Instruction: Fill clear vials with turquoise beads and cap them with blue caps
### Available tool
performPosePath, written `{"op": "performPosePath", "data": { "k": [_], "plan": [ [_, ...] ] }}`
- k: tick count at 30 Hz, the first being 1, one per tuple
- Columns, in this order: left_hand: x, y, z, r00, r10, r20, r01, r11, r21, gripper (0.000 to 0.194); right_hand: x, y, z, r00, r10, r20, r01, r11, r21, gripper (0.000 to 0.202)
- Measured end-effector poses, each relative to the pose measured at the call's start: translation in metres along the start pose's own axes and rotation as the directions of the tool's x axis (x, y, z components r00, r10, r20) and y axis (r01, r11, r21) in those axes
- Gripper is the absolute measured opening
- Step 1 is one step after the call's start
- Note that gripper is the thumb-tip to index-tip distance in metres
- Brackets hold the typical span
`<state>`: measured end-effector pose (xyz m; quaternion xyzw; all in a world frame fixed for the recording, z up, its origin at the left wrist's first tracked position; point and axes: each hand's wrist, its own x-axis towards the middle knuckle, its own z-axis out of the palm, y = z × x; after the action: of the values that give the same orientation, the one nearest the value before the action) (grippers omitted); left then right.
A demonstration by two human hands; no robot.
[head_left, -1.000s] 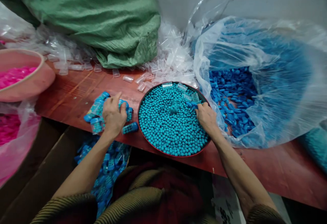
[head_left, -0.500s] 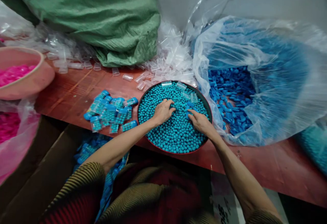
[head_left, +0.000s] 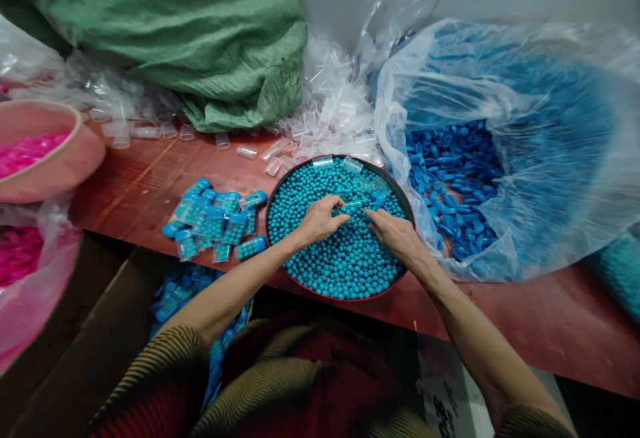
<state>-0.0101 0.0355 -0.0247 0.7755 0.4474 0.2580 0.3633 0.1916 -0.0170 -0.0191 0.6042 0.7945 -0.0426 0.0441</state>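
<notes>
A round tub (head_left: 411,215) of small turquoise beads (head_left: 345,265) sits in front of me. Over the beads, my left hand (head_left: 321,219) pinches a small clear plastic tube (head_left: 353,205) with turquoise beads inside, lying nearly level. My right hand (head_left: 393,233) is just right of the tube, its fingers bent together with the tips close to the tube's end. What those fingertips hold, if anything, cannot be made out. A blue cap (head_left: 381,199) shows just beyond the right fingers. Some empty clear tubes (head_left: 323,162) lie on the beads at the tub's far side.
Left of the tub is a pile of filled, blue-capped tubes (head_left: 210,221). A clear bag (head_left: 395,118) of blue caps stands at right. Loose clear tubes (head_left: 340,108) and a green sack (head_left: 190,45) lie behind. A pink basin (head_left: 75,158) is far left.
The tube in my left hand now shows plainly, held level toward the right hand. My right fingers have drawn together, and the blue cap now appears beyond them. The view has shifted slightly.
</notes>
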Motion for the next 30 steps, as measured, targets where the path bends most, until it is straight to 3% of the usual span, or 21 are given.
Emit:
{"op": "performPosePath", "data": {
  "k": [3, 6, 12, 17, 20, 24, 27, 30],
  "plan": [
    [-0.012, -0.003, -0.002, 0.999, -0.01, 0.048, 0.013, 0.998, -0.063, 0.02, -0.001, 0.01, -0.007, 0.998, 0.008, -0.059, -0.003, 0.995, 0.095, 0.038],
    [-0.018, -0.006, 0.003, 0.998, -0.019, 0.06, 0.028, 0.989, -0.146, 0.022, 0.003, 0.019, -0.015, 0.991, 0.023, -0.13, -0.023, 1.0, 0.001, 0.038],
    [-0.019, -0.008, 0.012, 0.983, -0.117, 0.14, 0.146, 0.963, -0.227, 0.026, 0.012, 0.016, -0.005, 0.997, 0.041, -0.069, -0.053, 0.983, -0.176, 0.024],
    [-0.022, -0.01, 0.01, 0.981, -0.141, 0.136, 0.173, 0.948, -0.266, 0.029, 0.01, 0.009, 0.006, 0.995, 0.014, -0.101, -0.031, 0.984, -0.174, 0.023],
    [-0.024, -0.011, 0.011, 0.98, -0.149, 0.129, 0.181, 0.94, -0.289, 0.026, 0.01, 0.011, 0.007, 0.995, 0.053, -0.09, -0.067, 0.985, -0.159, 0.032],
    [-0.026, -0.011, 0.013, 0.977, -0.158, 0.145, 0.2, 0.916, -0.348, 0.025, 0.011, 0.014, 0.007, 0.992, 0.124, -0.037, -0.128, 0.979, -0.16, 0.024],
    [-0.026, -0.01, 0.014, 0.958, -0.198, 0.206, 0.268, 0.871, -0.411, 0.026, 0.01, 0.008, 0.004, 0.981, 0.148, -0.124, -0.152, 0.988, -0.017, 0.025],
    [-0.025, -0.01, 0.015, 0.949, -0.196, 0.247, 0.287, 0.863, -0.416, 0.025, 0.008, -0.007, 0.002, 0.969, 0.144, -0.2, -0.087, 0.959, 0.268, 0.033]
  ]
}}
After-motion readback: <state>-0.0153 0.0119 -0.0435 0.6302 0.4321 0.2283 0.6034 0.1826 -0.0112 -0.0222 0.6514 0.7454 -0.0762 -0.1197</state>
